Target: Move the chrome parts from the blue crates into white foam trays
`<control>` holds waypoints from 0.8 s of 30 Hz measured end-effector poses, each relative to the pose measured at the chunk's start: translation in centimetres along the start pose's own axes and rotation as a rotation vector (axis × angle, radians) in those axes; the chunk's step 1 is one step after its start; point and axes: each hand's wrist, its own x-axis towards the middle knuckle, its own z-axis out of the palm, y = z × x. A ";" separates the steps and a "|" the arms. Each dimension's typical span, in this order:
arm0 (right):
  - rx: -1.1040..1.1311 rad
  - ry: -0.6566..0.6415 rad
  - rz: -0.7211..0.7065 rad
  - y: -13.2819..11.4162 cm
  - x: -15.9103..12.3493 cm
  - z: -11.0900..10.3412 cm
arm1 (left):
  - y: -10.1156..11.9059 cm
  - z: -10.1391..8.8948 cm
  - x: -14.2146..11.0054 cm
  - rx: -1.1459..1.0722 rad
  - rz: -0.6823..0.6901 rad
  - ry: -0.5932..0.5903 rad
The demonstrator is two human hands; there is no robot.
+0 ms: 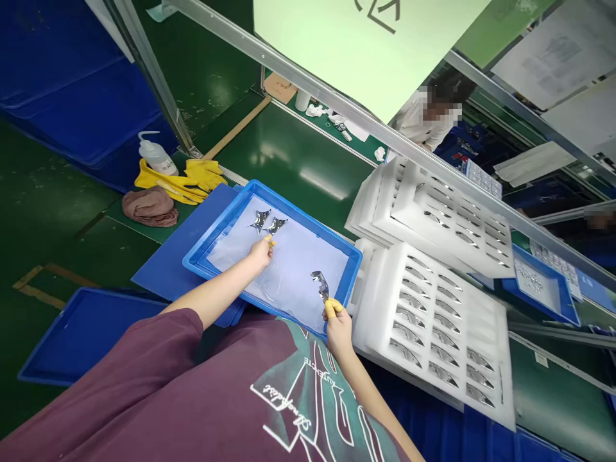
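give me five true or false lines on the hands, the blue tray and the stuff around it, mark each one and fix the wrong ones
1. The right hand holds a shiny curved part over the blue tray. True.
2. The left hand rests on the brown cloth. False: its fingertips are at one of two shiny parts in the tray.
3. The white bottle stands inside the tray. False: it is outside, by the yellow gloves.
4. The brown cloth lies next to the yellow gloves. True.
5. The nearer white foam block has rows of shiny pieces in it. True.
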 end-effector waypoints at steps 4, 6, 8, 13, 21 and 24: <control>0.057 0.106 0.071 0.3 -0.7 -0.6 | 0.9 0.7 2.8 0.022 0.120 0.136; 0.082 0.146 0.079 0.3 -1.1 -0.6 | 0.7 1.0 3.7 0.040 0.160 0.201; 0.093 0.166 0.073 0.3 -1.4 -0.7 | 0.6 1.3 4.4 0.057 0.176 0.249; 0.101 0.176 0.033 0.5 -1.7 -0.6 | 1.9 1.7 4.4 0.089 0.176 0.286; 0.073 0.150 -0.316 -0.9 -1.2 0.0 | 0.3 1.4 -2.6 0.156 0.035 -0.062; 0.030 0.114 -0.410 -1.9 -1.0 -0.4 | -3.0 1.3 -5.4 0.132 -0.099 -0.270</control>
